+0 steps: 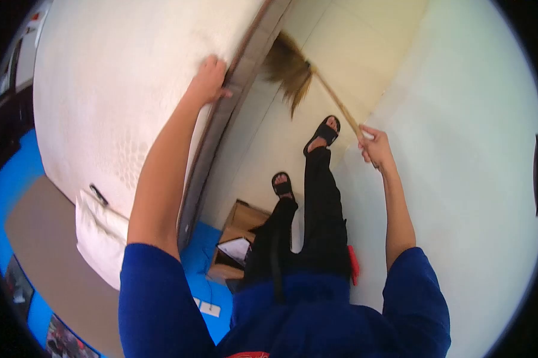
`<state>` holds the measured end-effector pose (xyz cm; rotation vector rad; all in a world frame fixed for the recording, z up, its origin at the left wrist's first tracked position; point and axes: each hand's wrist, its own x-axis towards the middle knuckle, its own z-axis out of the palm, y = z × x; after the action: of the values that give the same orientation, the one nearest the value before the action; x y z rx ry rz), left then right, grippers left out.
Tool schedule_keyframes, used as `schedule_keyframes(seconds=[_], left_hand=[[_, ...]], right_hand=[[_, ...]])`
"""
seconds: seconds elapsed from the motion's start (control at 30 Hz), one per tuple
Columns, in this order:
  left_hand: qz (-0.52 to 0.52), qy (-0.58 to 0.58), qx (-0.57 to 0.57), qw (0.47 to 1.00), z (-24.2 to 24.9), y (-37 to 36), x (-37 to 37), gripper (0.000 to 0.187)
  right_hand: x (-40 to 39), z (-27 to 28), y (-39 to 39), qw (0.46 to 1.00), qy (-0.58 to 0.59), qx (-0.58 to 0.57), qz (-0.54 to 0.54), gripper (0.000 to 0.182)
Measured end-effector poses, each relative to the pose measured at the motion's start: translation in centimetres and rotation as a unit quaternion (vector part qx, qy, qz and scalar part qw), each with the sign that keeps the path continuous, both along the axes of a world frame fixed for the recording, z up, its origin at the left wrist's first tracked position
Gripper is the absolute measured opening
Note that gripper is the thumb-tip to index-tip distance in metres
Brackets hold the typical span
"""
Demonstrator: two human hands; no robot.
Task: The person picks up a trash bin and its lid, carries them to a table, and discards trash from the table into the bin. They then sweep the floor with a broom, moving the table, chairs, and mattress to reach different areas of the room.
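My right hand point(376, 147) is closed round the wooden handle of a broom point(336, 98). Its fanned brown bristles rest against the pale floor tiles, close to the side of the bed, and part of them looks smeared by motion. On the white mattress point(111, 77) lies my left hand point(209, 82), palm down near the edge. Its fingers are a little bent and the thumb is apart from them, with nothing held.
A plain pale wall point(466, 143) rises close on my right. The bed's dark side rail point(218, 128) runs along my left. Near my legs stands a wooden box point(243, 216) with papers in it. A white pillow point(99, 241) lies on the mattress. Something red point(354, 265) shows behind my leg.
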<state>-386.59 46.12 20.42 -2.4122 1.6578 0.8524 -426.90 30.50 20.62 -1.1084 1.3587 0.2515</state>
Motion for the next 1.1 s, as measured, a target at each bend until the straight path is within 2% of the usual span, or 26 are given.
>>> schedule_keyframes(seconds=[0.13, 0.2, 0.27, 0.3, 0.33, 0.37, 0.43, 0.5, 0.53, 0.57, 0.6, 0.63, 0.67, 0.7, 0.77, 0.8, 0.87, 0.9, 0.97, 1.03, 1.1], left_hand=[[0.0, -0.001, 0.011, 1.0, 0.4, -0.2, -0.5, 0.062], [-0.01, -0.008, 0.011, 1.0, 0.7, -0.5, -0.4, 0.061], [-0.006, 0.002, 0.024, 1.0, 1.4, -1.1, -0.6, 0.063], [-0.002, 0.006, 0.034, 0.999, 1.8, -1.4, -0.8, 0.063], [0.006, 0.013, 0.035, 0.999, 1.8, -1.4, -1.0, 0.064], [0.015, 0.017, 0.037, 0.999, 1.7, -1.5, -0.9, 0.064], [0.018, 0.022, 0.06, 0.998, 2.1, -1.9, -0.9, 0.066], [0.004, 0.015, 0.054, 0.998, 2.2, -1.8, -0.9, 0.065], [0.003, 0.014, 0.065, 0.998, 2.2, -1.9, -1.0, 0.065], [0.004, 0.012, 0.074, 0.997, 2.0, -2.1, -1.1, 0.065], [0.006, 0.011, 0.083, 0.996, 1.9, -2.5, -1.1, 0.065], [0.016, 0.022, 0.09, 0.996, 2.1, -2.6, -1.3, 0.065], [0.028, 0.033, 0.097, 0.994, 2.3, -2.8, -1.6, 0.065], [0.041, 0.04, 0.102, 0.993, 2.5, -3.1, -1.3, 0.064], [0.032, 0.043, 0.094, 0.994, 2.6, -3.1, -1.3, 0.063], [0.009, 0.038, 0.073, 0.997, 2.1, -2.7, -1.0, 0.061], [0.009, 0.045, 0.102, 0.994, 2.6, -3.2, -0.7, 0.065], [0.027, 0.066, 0.127, 0.989, 3.3, -3.6, -1.1, 0.066], [-0.046, 0.009, 0.109, 0.993, 1.2, -2.3, -0.8, 0.067], [-0.041, 0.025, 0.124, 0.991, 1.0, -2.2, -1.2, 0.069], [-0.078, 0.02, 0.137, 0.987, -0.5, -1.7, -0.7, 0.071]], right_hand=[[3.5, -1.3, -1.4, 0.967, -0.058, -0.221, -0.113, 0.042], [2.1, 3.1, 1.1, 0.969, -0.068, -0.191, -0.144, 0.042], [-0.5, 9.0, 3.8, 0.977, -0.079, -0.04, -0.195, 0.041], [-1.9, 11.4, 4.2, 0.957, -0.092, 0.103, -0.254, 0.042], [-3.1, 12.8, 3.7, 0.914, -0.105, 0.246, -0.304, 0.043], [-3.2, 11.7, 2.6, 0.936, -0.092, 0.236, -0.245, 0.038], [-3.2, 5.9, 0.2, 0.966, -0.063, 0.215, -0.127, 0.029], [-1.9, -0.2, -7.2, 0.987, -0.099, 0.12, 0.034, 0.013], [-2.0, -6.1, -12.1, 0.971, -0.194, -0.01, 0.143, 0.013], [0.2, -7.7, -17.8, 0.977, -0.171, -0.016, 0.13, 0.012], [3.7, -6.2, -24.1, 0.989, -0.117, 0.032, 0.08, 0.014], [7.0, -5.9, -29.2, 0.966, -0.054, -0.099, 0.234, 0.019], [10.2, -5.4, -32.9, 0.969, -0.006, -0.148, 0.196, 0.023], [13.7, -2.9, -34.3, 0.962, 0.051, -0.244, 0.116, 0.018], [19.3, -3.0, -36.9, 0.938, 0.044, -0.343, 0.002, 0.015], [19.0, -1.4, -36.8, 0.944, -0.074, -0.312, -0.082, 0.018], [17.6, 4.7, -35.2, 0.89, -0.305, -0.243, -0.235, 0.028], [16.6, 5.2, -35.1, 0.916, -0.254, -0.231, -0.21, 0.031], [14.4, 5.4, -36.0, 0.95, -0.153, -0.212, -0.169, 0.039], [12.5, 9.2, -35.5, 0.942, -0.22, -0.172, -0.184, 0.038], [9.2, 5.0, -33.1, 0.937, -0.139, -0.307, -0.096, 0.039]])
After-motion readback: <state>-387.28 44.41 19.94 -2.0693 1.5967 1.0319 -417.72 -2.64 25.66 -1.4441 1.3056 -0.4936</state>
